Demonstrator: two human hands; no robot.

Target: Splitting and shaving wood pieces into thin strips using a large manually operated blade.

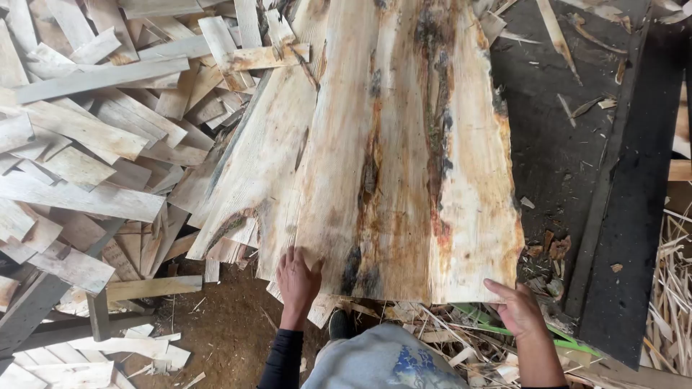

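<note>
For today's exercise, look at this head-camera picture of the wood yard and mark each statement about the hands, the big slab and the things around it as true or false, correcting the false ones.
1. The left hand lies flat on the near end of the wide pale rough-sawn wooden slab. True.
2. The right hand grips a saw. False: it holds no tool and touches the slab's near right corner.
3. A heap of short pale wooden offcuts lies to the left of the slab. True.
4. The slab is painted blue. False: it is bare wood with dark brown streaks.
5. A dark flat board lies to the right of the slab. True.
</note>
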